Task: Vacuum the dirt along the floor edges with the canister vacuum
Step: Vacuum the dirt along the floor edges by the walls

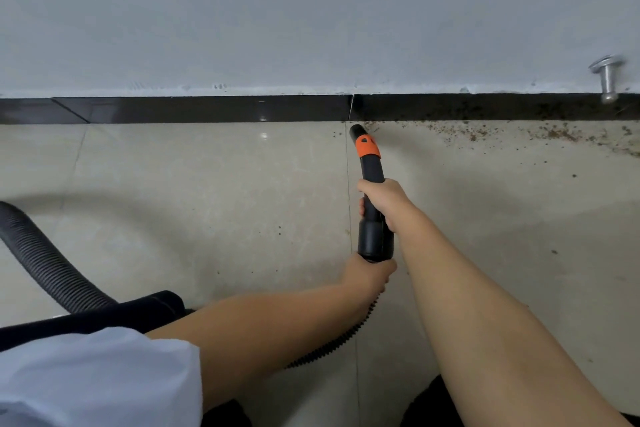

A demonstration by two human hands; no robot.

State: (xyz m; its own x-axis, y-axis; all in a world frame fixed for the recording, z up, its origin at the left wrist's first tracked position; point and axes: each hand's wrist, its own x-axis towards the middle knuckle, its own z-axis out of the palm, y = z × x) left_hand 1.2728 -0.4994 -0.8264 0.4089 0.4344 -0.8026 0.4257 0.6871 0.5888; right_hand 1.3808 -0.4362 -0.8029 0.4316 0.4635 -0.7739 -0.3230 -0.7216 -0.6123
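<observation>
right hand point(382, 203) wraps black rigid vacuum wand with orange collar point(371, 184) | left hand point(369, 276) grips ribbed hose point(48, 260) end | light, stiff; hold mid-barrel | brown dirt point(519, 135) rightward

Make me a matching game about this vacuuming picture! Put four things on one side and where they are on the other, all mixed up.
Things:
1. nozzle tip
2. dirt
3. right hand
4. left hand

Places:
A. scattered along the floor edge, right of the nozzle
B. gripping the wand's black tube, nearer the wall
C. holding the hose just below the wand's thick end
D. at the black baseboard, beside a tile joint

Pairs: 1-D, 2-A, 3-B, 4-C
</observation>
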